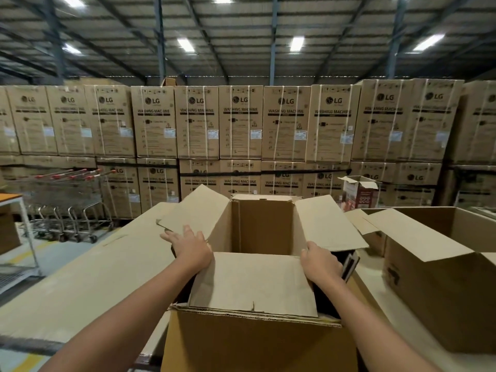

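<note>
Cardboard box point(263, 226) open, left hand point(192, 249) spread on side flap point(193, 210), right hand point(319, 260) gripping near flap point(252, 283) edge

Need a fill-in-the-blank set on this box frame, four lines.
1. The left hand lies flat on the box's ___ flap.
2. The right hand grips its ___ side.
3. The cartons behind read LG WASHING ___.
4. The carts have ___ handles.
Missing words: left; right; MACHINE; red.
</note>
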Demonstrator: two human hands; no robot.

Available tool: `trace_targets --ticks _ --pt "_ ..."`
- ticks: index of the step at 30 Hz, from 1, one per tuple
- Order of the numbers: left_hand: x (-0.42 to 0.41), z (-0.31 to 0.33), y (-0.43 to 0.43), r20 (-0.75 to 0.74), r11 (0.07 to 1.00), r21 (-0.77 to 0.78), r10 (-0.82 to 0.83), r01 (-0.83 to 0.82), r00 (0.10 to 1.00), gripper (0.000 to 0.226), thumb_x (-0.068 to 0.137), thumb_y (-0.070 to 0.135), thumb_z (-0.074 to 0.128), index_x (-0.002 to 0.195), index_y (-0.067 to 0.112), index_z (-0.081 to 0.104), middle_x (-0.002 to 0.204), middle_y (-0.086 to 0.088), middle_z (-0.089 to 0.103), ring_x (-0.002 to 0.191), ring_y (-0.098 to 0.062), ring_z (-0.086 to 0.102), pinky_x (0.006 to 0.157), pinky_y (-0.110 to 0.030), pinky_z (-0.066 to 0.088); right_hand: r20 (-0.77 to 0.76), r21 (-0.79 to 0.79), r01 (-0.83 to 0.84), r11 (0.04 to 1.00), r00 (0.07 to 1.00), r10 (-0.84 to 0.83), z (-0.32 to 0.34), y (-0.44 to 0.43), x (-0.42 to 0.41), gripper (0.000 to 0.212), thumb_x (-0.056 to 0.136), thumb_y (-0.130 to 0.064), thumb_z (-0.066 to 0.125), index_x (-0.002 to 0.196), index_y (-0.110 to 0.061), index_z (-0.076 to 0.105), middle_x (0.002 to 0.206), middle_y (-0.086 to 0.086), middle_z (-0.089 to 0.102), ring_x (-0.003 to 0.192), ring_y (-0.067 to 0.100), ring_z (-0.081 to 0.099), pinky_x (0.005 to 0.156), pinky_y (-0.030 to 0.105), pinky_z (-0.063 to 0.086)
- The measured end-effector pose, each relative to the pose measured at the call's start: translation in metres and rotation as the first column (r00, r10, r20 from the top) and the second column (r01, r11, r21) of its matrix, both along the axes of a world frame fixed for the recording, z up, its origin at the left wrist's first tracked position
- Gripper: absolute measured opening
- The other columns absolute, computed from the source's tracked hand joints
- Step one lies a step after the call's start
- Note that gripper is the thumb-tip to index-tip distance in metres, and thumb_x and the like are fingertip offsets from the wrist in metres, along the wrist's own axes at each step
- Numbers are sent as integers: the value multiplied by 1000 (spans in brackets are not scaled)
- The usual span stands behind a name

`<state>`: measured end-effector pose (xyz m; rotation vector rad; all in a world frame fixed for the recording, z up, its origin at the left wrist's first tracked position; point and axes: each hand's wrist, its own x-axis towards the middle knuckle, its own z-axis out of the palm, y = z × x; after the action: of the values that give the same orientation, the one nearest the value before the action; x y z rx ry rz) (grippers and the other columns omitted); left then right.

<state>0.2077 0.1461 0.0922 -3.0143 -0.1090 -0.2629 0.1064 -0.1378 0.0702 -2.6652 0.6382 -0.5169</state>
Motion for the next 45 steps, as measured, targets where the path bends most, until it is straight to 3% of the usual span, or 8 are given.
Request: trace_targets --ticks 5,9,15,21,27,33,38,45 --pt "-3 -1 3 202 991 135 -40 13 979 51 93 40 41 138 17 49 147 -21 22 132 -44 22 103 -68 24 -29 -208 21 978 999 -27 20 -1 -5 26 94 -32 48 104 -19 68 104 5 69 94 27 64 65 31 38" --pt "6 -7 2 220 986 156 -95 61 971 46 94 38 41 133 18 52 151 -19 19 138 -48 12 107 -74 14 32 -297 53 954 998 -45 33 -3 2 18 92 -28 51 94 -19 67 84 0 62 76 24 56 60 29 38" --pt "32 7 -7 131 968 251 -30 -4 991 44 91 38 41 129 26 60 134 -10 44 121 -36 29 92 -55 27 24 -235 -130 963 990 140 24 -24 42 30 92 -32 52 114 -22 68 112 4 60 104 24 56 86 39 51" --pt "91 28 -27 124 955 158 -270 250 955 35 90 41 49 116 23 64 120 -6 58 116 -28 44 88 -46 37 -81 -160 -222 962 974 211 26 -39 92 38 90 -36 57 124 -24 64 124 4 57 116 23 54 93 39 50" --pt "183 15 -52 95 903 2 -428 430 899 39 93 38 48 127 20 55 132 -10 51 124 -28 44 99 -48 42 -164 -135 -227 964 965 204 36 -62 157 48 89 -34 60 136 -23 55 133 8 53 122 24 51 99 41 49" --pt "268 3 -78 -1 853 -77 -518 517 855 67 95 46 53 153 21 30 158 -14 29 148 -32 23 118 -52 27 -229 -158 -228 961 955 189 35 -86 232 70 89 -35 64 152 -22 36 147 10 43 136 26 41 110 42 42" --pt "325 -13 -110 -74 823 -29 -568 568 820 72 100 57 40 159 37 5 168 -9 0 154 -31 2 121 -58 11 -315 -294 -269 917 933 172 30 -106 288 86 88 -45 65 158 -23 21 165 12 18 152 29 18 120 46 28" --pt "372 -31 -135 -149 802 78 -578 592 802 74 98 67 31 157 40 -4 168 -3 -3 155 -30 2 119 -61 9 -466 -396 -287 872 882 78 7 -129 334 91 84 -66 58 158 -27 23 167 5 14 153 29 15 120 52 17"
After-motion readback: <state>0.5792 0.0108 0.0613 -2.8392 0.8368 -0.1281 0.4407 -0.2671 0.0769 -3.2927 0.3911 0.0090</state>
